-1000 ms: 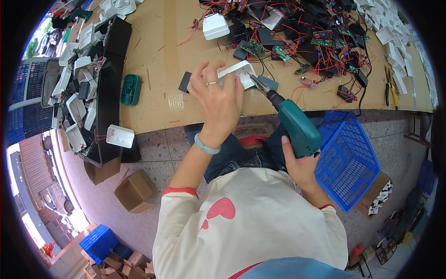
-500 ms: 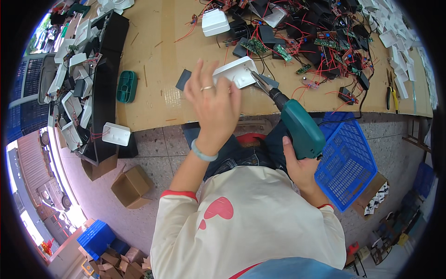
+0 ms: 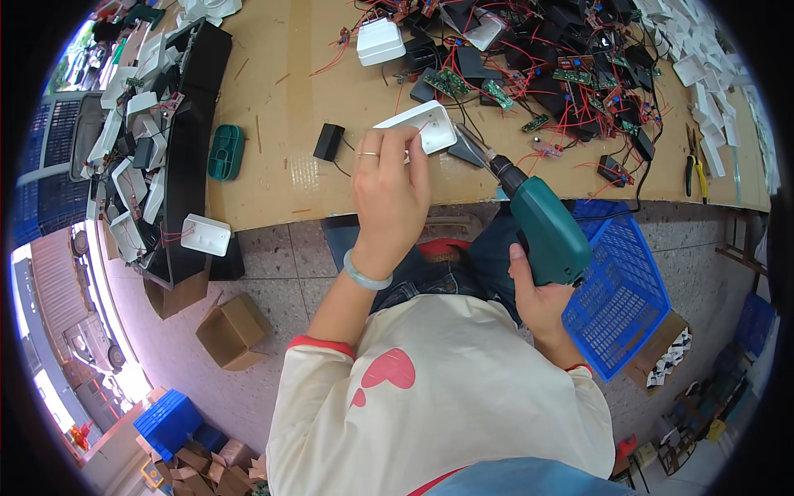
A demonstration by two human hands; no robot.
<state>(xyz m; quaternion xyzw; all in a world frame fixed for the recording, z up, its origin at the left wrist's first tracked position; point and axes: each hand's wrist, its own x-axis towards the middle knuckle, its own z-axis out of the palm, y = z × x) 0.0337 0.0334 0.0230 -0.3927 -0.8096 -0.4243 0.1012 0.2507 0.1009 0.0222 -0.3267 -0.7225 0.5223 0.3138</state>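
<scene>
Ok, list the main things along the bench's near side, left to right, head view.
Dark-green compartmented plastic tray, small black rectangular block, shallow white plastic casing, green pistol-shaped power tool, yellow-and-black pliers.

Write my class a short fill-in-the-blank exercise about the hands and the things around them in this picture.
1. The hand gripping the green power tool is the ____ one.
2. The plastic case at the fingertips of the left hand is coloured ____.
3. The green divided tray lies on the table to the ____ of that left hand.
4. The plastic basket beside the legs is coloured ____.

Missing words: right; white; left; blue.
</scene>
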